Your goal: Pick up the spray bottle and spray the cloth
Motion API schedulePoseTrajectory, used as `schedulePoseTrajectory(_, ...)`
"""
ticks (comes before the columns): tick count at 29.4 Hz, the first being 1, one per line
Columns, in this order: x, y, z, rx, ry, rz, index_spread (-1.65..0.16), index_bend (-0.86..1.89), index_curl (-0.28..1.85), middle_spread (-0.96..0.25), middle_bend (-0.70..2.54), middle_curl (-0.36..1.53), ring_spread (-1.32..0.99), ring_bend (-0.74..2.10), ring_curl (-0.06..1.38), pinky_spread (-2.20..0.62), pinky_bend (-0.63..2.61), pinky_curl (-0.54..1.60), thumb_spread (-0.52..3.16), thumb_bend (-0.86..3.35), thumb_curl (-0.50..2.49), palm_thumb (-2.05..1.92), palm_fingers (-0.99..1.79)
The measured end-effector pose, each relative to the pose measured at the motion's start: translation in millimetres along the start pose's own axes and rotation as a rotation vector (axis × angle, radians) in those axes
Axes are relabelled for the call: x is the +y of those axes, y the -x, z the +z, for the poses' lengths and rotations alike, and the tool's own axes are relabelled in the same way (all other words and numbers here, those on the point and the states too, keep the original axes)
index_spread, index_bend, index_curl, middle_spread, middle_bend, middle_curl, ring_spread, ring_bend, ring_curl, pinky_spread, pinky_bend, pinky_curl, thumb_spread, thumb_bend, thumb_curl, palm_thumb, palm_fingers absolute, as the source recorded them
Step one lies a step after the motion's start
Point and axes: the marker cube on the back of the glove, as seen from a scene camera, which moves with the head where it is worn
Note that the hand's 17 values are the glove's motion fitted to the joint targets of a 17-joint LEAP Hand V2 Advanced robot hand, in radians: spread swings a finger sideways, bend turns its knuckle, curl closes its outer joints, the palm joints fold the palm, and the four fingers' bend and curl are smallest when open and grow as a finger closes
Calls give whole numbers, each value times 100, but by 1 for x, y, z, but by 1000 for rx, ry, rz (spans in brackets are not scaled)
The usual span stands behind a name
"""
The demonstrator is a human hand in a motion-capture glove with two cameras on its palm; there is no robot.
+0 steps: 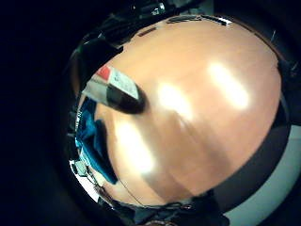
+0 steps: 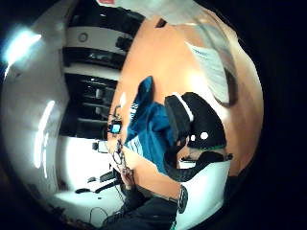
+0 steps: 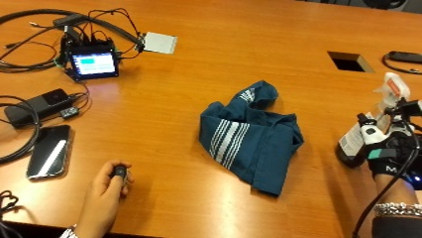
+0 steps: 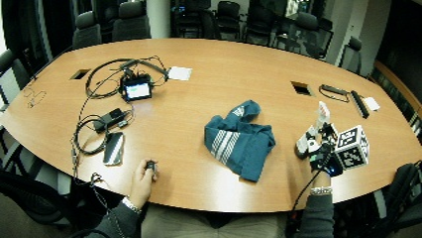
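At the right edge of the outside view, the black-gloved right hand [image 3: 389, 153] has its grip around the body of the clear plastic spray bottle with a white trigger head and printed label [image 3: 376, 126], fingers curled about its dark lower part. The bottle looks lifted or tilted off the wooden tabletop [image 3: 217, 49], though I cannot tell whether its base is clear of the surface. My judgement is that a bottle like this is stiff, smooth and fairly light, heavier if liquid fills it, and could slip in a glove; the narrow neck under the trigger seems the better place to hold, leaving a finger free for the lever. The label shows white with a red patch near the nozzle.

Toward the frame's centre, well apart from the hand, the dark teal cloth with white stripes [image 3: 250, 136] lies rumpled on the tabletop, soft and limp, likely to soak up spray without shifting. In the lower left of the frame, a bare hand [image 3: 105, 191] rests on the tabletop holding a small black object [image 3: 119, 172].
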Motion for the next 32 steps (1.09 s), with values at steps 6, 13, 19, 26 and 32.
schedulePoseTrajectory(6,-42,22,35,-306,-90,-68,-33,12,19,-1,31,31,-1,56,31,23,50,31,122,13,28,70,46)
schedulePoseTrajectory(13,-80,30,45,-538,-257,-116,-31,15,21,-9,41,36,-8,61,32,16,40,28,123,16,32,82,78)
schedulePoseTrajectory(19,-105,28,52,-623,-372,-141,-30,12,23,-17,46,40,-14,65,35,1,39,30,112,12,37,86,108)
schedulePoseTrajectory(26,-108,14,59,-553,-577,-199,-29,10,24,-21,47,45,-19,73,42,-23,63,40,108,7,41,84,129)
schedulePoseTrajectory(32,-106,13,61,-502,-640,-269,-28,12,25,-22,52,49,-21,78,45,-29,69,43,108,4,44,84,132)
